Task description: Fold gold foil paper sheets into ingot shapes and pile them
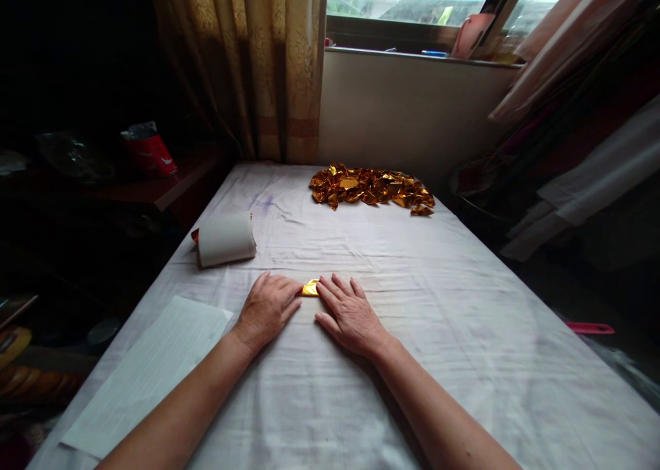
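A small folded strip of shiny gold foil paper (311, 288) lies flat on the white tablecloth (438, 360) between my two hands. My left hand (267, 310) rests at the strip's left end, its fingers stretched out and its thumb apart. From the right, my right hand (350, 313) lies flat with its fingers spread, the fingertips covering the strip's right end. Only the middle of the foil shows; both ends are hidden under or beside my fingers.
A pile of folded gold foil pieces (368, 187) lies at the far edge. To the left are a curled white paper stack (227, 240) and a flat lined sheet (155, 374). A red packet (149, 150) stands on a dark side table. Clothes (592, 174) hang at right.
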### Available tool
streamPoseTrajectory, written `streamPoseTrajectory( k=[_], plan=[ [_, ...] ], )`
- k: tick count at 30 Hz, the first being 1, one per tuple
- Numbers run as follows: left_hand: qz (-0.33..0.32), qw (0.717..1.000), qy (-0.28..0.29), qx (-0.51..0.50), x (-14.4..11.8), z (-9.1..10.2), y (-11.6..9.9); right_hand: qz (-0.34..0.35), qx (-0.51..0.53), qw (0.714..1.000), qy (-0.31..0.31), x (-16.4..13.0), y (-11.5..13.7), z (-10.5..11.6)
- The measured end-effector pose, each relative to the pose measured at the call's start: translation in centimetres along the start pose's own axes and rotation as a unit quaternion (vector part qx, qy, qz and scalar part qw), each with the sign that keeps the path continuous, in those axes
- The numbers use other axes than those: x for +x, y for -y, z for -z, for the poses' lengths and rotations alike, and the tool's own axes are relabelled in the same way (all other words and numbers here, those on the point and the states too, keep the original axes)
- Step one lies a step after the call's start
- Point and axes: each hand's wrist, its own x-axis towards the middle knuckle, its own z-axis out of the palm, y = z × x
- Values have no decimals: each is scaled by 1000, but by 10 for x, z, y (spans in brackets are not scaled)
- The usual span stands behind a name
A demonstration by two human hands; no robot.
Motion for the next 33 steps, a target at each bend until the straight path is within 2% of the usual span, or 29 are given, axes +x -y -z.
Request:
streamPoseTrajectory(
  k=[4, 8, 13, 18, 23, 27, 33],
  plan=[
    [-30, 999, 17, 5, 15, -2, -2, -2, 18, 1000, -7, -1, -1, 2],
    [-69, 996, -4, 50, 19, -5, 0, 1, 38, 999, -24, -1, -4, 0],
    [-82, 993, -42, 76, 15, -13, 2, -2, 47, 994, -103, 1, -13, -9],
    [-54, 996, -59, 25, 14, -15, 5, 11, 81, 978, -192, 6, -22, -13],
    [-14, 994, -48, -101, 12, -12, 4, -64, 175, 955, -230, 8, -25, -14],
    [3, 990, -44, -130, 12, -12, 0, -120, 237, 935, -233, 8, -23, -12],
    [72, 993, -39, -86, 14, -15, -6, -118, 163, 954, -222, 10, -19, -12]
  ],
)
